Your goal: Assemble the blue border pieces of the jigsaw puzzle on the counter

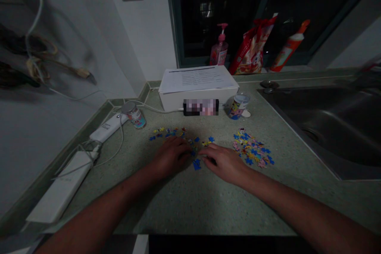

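Small jigsaw puzzle pieces lie on the countertop between and around my hands. My left hand [172, 154] is curled palm down, its thumb and fingertips at a blue puzzle piece [193, 153]. From the other side my right hand [224, 162] reaches in, thumb and fingers bent together; whatever they hold is too small to make out. Just below the fingertips lies a blue piece [197, 164]. Loose pieces [171, 131] are spread beyond my left hand, partly hidden by it. A larger pile of mixed-colour pieces [253, 149] sits right of my right hand.
Behind stand a white box [172, 99] with a printed sheet, a phone-like screen [201, 107] and two cans, left [137, 117] and right [237, 107]. Power strips [64, 186] and cables line the left wall. A sink [333, 127] borders the right side.
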Available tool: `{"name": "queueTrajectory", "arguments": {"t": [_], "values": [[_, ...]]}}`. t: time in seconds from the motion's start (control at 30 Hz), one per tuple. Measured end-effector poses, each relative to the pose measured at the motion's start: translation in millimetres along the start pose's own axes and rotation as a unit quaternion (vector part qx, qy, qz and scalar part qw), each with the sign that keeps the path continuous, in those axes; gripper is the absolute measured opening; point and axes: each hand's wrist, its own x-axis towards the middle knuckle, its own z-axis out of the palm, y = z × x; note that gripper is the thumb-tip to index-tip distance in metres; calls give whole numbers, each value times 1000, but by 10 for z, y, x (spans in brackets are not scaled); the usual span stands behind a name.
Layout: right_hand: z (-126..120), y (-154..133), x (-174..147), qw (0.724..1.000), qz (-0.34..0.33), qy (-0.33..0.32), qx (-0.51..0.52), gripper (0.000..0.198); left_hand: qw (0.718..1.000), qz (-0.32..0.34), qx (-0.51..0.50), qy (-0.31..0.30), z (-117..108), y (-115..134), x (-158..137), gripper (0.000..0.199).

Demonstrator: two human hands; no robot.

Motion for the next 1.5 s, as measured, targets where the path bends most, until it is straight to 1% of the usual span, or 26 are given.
{"name": "queueTrajectory", "arguments": {"t": [0.4, 0.5, 0.67, 1.03, 1.27, 1.5], "values": [[-3, -4, -1, 1000, 8, -4, 4, 29, 999, -24, -31, -4, -36, 7, 11, 15], [-3, -2, -4, 1000, 8, -4, 0, 30, 999, -19, -28, 9, -45, -6, -4, 17], [2, 3, -5, 1000, 1, 7, -1, 29, 1000, -2, -27, 6, -45, 6, -14, 20], [14, 5, -4, 1000, 4, 1, -1, 30, 1000, 1, -15, -1, -33, 10, -7, 21], [41, 36, -9, 1000, -14, 24, 3, 29, 1000, 1, -8, -1, -40, 28, 6, 18], [31, 28, -10, 1000, -8, 14, -5, 30, 1000, 0, -14, 1, -34, 38, 18, 19]]}}
